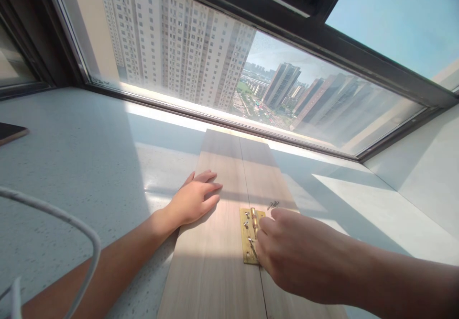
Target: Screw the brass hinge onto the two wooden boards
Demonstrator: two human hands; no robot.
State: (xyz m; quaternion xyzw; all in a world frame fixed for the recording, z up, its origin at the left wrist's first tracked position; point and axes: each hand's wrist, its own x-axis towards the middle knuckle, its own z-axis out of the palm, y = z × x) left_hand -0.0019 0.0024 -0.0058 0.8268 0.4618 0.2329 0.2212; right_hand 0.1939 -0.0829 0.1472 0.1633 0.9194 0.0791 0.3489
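A brass hinge [246, 249] lies unfolded over the seam between two pale wooden boards [215, 271]. Several small screws [245, 224] stand in its left leaf, some leaning. My right hand [294, 247] is closed over the right leaf and covers most of it. Its fingertips are by a tilted screw [251, 239] low on the left leaf; whatever they pinch is hidden. With fingers spread, my left hand [197, 197] rests flat on the left board near its outer edge. A few loose screws [273, 205] lie on the right board just beyond my right hand.
The boards lie on a speckled white sill [89, 142] under a dark-framed window [322, 151]. A white cable [82, 228] loops across the lower left. A dark flat piece [12, 132] sits at the left edge. A white wall [426, 156] bounds the right side.
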